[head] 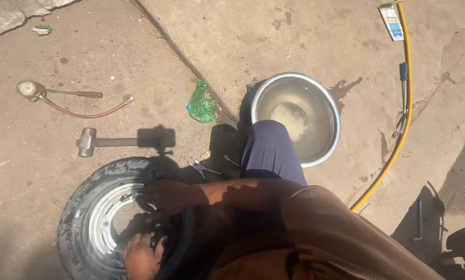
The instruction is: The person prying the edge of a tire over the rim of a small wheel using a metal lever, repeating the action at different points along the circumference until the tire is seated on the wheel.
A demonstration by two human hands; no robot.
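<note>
We have the small wheel lying flat on the concrete floor, at about seven o'clock from the steel basin of water. Our right hand lies flat and pressed on the tyre's sidewall at the wheel's two o'clock edge, fingers together, reaching toward the silver rim. Our left hand is curled over the tyre at its five o'clock edge, fingers hooked in shadow; what they pinch we cannot tell. To work this well, we judge that both hands should press close to the rim edge, moving round in short steps, with our weight above the wheel. The hammer lies at twelve o'clock from the wheel, the pliers at two o'clock.
</note>
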